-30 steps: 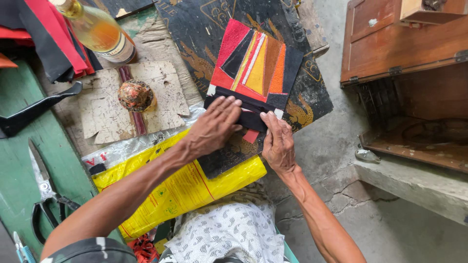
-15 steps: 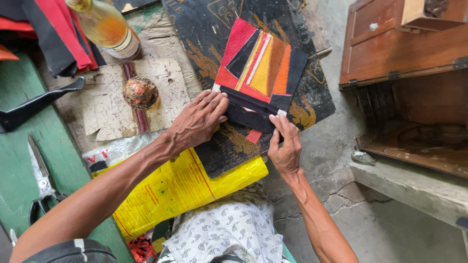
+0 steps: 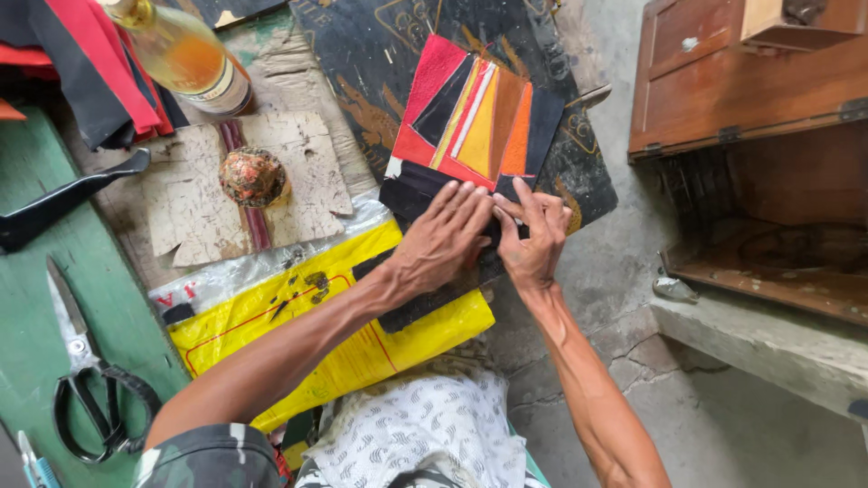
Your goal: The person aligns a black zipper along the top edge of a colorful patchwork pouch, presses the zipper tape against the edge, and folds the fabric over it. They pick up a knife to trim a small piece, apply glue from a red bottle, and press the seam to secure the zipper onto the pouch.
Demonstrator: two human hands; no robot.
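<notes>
Black-handled scissors point(image 3: 86, 398) lie far left on the green bench point(image 3: 36, 298). The left hand point(image 3: 443, 239) presses flat, fingers spread narrowly, on the patchwork leather panel's point(image 3: 475, 117) black lower edge. Just beside it, touching, the right hand point(image 3: 533, 239) lays extended fingers on the same edge, gripping nothing. The panel rests on a dark board point(image 3: 362, 54).

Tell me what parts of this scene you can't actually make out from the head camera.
- Lower edge of the patchwork panel of red, orange and black leather strips: covered by the left hand and right hand, head view.
- Glass bottle of amber liquid: its neck runs off the top edge.
- Black-handled scissors: part of the handle hides behind the left arm.
- Inside of the brown wooden cabinet: too dark to tell.
</notes>
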